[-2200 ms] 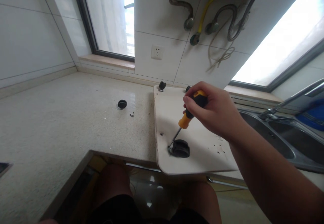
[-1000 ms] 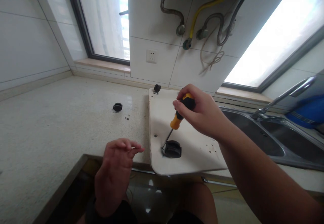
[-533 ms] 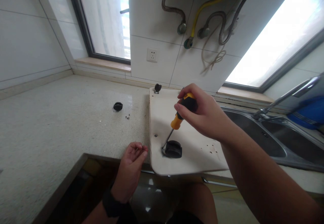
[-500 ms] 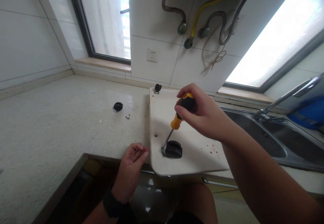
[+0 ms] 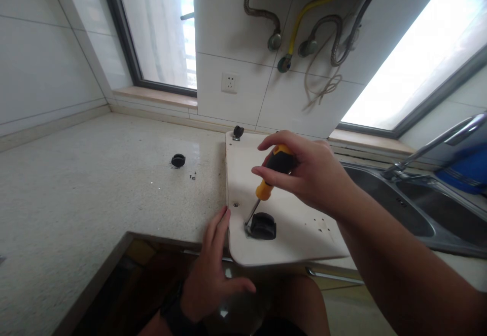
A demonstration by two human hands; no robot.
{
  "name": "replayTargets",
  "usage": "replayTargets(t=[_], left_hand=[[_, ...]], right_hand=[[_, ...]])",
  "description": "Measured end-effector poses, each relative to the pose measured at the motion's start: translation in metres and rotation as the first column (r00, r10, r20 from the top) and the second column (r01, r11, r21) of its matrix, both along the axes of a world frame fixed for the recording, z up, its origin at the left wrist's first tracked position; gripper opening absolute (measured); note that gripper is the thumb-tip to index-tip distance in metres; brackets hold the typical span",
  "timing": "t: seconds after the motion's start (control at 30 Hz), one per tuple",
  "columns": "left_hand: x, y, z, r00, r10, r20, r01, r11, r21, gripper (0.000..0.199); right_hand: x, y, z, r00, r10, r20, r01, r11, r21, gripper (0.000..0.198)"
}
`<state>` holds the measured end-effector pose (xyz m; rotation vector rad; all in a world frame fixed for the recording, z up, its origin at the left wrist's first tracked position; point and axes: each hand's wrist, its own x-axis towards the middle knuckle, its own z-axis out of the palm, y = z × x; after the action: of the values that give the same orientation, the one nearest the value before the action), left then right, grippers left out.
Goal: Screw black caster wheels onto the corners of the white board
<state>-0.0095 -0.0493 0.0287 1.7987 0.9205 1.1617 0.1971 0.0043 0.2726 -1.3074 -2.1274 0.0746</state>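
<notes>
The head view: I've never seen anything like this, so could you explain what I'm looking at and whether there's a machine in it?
There's no machine working here, just a person's two bare hands. The camera is worn on the head, looking forward and down, so you see roughly what that person sees. The right hand holds a yellow and black screwdriver, its tip down at the base of a black wheel on a white board. The left hand is open, its fingers at the board's left edge. On the counter beside the board lie another black wheel and some tiny dark pieces, probably screws.
</notes>
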Motion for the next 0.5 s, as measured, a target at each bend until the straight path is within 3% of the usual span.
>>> replayTargets(t=[0.13,0.23,0.3,0.37,0.43,0.5], left_hand=[[0.010,0.003,0.000,0.997,0.018,-0.077,-0.020,0.999,-0.027,0.127],[0.015,0.007,0.000,0.999,0.029,-0.035,-0.030,0.999,-0.018,0.128],[0.017,0.009,0.001,1.000,0.026,-0.001,-0.026,0.999,-0.022,0.135],[0.018,0.009,0.001,0.999,0.038,0.013,-0.037,0.999,-0.040,0.138],[0.019,0.009,0.002,0.998,0.053,0.019,-0.052,0.997,-0.055,0.136],[0.020,0.007,0.003,0.997,0.065,0.038,-0.062,0.996,-0.064,0.135]], right_hand=[[-0.013,0.001,-0.005,0.984,-0.179,-0.003,0.177,0.974,0.144,0.026],[-0.014,-0.003,0.000,0.978,-0.203,0.050,0.199,0.977,0.078,0.027],[-0.009,-0.006,0.007,0.997,-0.064,0.045,0.069,0.993,-0.097,0.029],[-0.002,-0.007,0.016,0.989,0.143,-0.046,-0.150,0.948,-0.279,0.039],[0.004,-0.007,0.021,0.950,0.283,-0.133,-0.312,0.884,-0.349,0.042],[0.007,-0.004,0.021,0.945,0.294,-0.143,-0.326,0.883,-0.337,0.035]])
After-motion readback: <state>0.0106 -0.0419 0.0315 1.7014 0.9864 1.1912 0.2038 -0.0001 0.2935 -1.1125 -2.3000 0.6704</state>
